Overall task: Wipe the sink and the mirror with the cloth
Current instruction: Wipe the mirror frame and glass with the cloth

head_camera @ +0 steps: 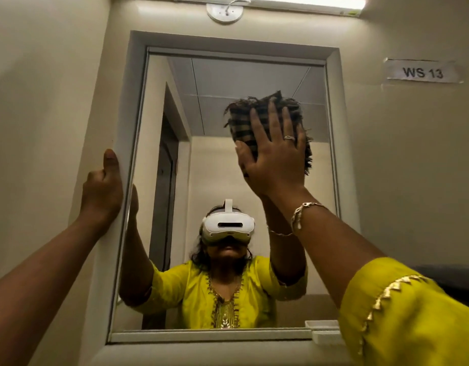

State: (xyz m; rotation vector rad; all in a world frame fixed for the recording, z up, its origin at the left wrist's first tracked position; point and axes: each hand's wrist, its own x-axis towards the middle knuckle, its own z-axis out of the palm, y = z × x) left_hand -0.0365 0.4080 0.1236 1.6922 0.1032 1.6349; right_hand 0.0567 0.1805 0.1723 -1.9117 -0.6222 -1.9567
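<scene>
A tall mirror (220, 107) in a pale frame (127, 143) fills the wall ahead. My right hand (274, 151) presses a dark checked cloth (241, 120) flat against the upper right part of the glass, fingers spread straight over it. The cloth's frayed edges stick out above and to the right of the fingers. My left hand (102, 191) holds the frame's left edge, thumb up along the frame and fingers curled round its side. The sink is out of view.
A tube light (307, 2) and a round ceiling fitting (224, 13) sit above the mirror. A label reading WS 13 (422, 72) is on the right wall. A small white ledge (324, 332) sits at the mirror's bottom right corner. The mirror reflects a person wearing a headset.
</scene>
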